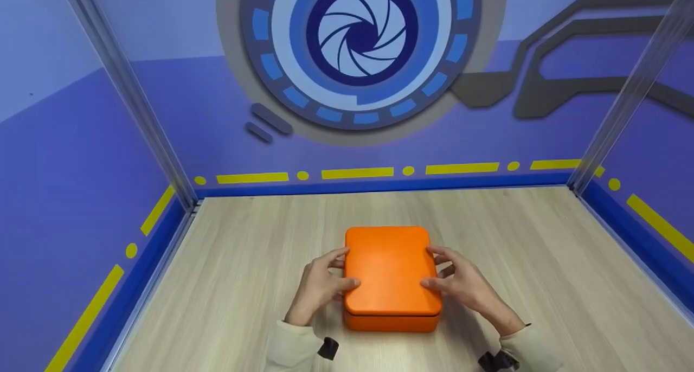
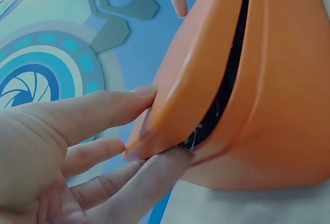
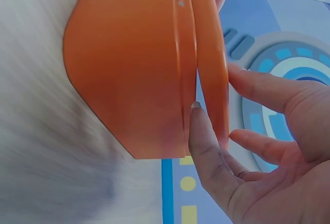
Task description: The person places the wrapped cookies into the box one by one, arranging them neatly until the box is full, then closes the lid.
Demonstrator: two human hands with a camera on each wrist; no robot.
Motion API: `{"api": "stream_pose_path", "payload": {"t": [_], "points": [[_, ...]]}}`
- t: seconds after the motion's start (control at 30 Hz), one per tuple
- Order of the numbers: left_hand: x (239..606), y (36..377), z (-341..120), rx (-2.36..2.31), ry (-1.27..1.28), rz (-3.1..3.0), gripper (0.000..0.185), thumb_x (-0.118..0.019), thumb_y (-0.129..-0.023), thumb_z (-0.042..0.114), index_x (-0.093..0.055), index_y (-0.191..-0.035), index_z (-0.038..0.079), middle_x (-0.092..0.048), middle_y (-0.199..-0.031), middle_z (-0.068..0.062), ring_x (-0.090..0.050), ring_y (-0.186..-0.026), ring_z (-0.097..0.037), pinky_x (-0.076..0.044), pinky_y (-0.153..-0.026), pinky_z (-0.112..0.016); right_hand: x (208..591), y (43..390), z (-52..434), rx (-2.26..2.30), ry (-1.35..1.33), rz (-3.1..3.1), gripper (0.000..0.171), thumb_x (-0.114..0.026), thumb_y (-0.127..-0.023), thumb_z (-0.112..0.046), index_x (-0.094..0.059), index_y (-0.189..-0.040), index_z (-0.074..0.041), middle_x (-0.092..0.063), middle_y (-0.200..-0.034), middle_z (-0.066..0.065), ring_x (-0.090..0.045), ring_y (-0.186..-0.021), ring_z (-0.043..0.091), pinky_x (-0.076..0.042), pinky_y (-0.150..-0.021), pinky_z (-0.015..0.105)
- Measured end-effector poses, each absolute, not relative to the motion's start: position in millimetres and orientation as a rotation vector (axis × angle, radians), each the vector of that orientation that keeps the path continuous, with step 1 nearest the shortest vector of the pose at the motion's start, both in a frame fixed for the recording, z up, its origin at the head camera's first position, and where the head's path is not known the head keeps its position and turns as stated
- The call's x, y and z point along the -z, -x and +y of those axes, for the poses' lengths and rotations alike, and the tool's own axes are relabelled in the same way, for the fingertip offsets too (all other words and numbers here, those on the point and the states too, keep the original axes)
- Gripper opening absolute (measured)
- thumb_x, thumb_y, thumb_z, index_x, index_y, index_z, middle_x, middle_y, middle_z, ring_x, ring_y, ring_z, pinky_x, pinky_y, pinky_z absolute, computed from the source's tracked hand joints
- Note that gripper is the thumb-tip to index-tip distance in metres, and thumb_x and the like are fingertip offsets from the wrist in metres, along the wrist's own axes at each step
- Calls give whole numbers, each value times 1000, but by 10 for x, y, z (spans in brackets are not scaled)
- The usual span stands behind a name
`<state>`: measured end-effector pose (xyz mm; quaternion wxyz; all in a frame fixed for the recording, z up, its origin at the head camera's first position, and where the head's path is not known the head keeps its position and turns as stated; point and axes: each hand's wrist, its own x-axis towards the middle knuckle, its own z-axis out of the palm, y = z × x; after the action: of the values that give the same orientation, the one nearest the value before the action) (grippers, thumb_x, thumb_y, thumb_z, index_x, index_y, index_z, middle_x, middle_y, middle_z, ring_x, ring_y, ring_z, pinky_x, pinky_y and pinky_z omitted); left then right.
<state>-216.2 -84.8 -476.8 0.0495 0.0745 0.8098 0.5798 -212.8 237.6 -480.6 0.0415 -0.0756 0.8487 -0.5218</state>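
Note:
An orange rectangular box stands on the table, its matching orange lid on top. The lid is tilted a little: a dark gap shows between lid and box in the left wrist view. In that gap are small shiny bits, too small to name. At the box's left side my left hand pinches the lid edge, thumb on top and a fingertip under the rim. On the opposite side my right hand holds the lid the same way, one fingertip in the gap beside the box wall.
The pale wood table surrounds the box. A blue printed back wall and side walls enclose it, with metal corner posts at the back left and back right.

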Motion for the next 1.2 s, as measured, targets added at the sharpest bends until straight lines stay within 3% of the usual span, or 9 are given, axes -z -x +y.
{"api": "stream_pose_path", "payload": {"t": [0.73,1.2], "points": [[4779,2090,-836,-1667,-191,2525,69,-91,-83,6,-63,-146,1,-73,-124,-19,-75,-102,-27,-65,-66,-42,4852,2081,2361,1553,251,2653,72,-91,-86,-16,-59,-148,-2,-62,-130,19,-62,-89,24,-56,-65,29],[4777,2123,-794,-1559,-206,2659,62,-90,-85,9,-66,-141,-2,-74,-124,-20,-74,-109,-32,-64,-67,-41,4924,2140,2336,1435,245,2764,61,-88,-91,-19,-64,-144,-2,-61,-134,16,-63,-95,24,-56,-72,30]]}}
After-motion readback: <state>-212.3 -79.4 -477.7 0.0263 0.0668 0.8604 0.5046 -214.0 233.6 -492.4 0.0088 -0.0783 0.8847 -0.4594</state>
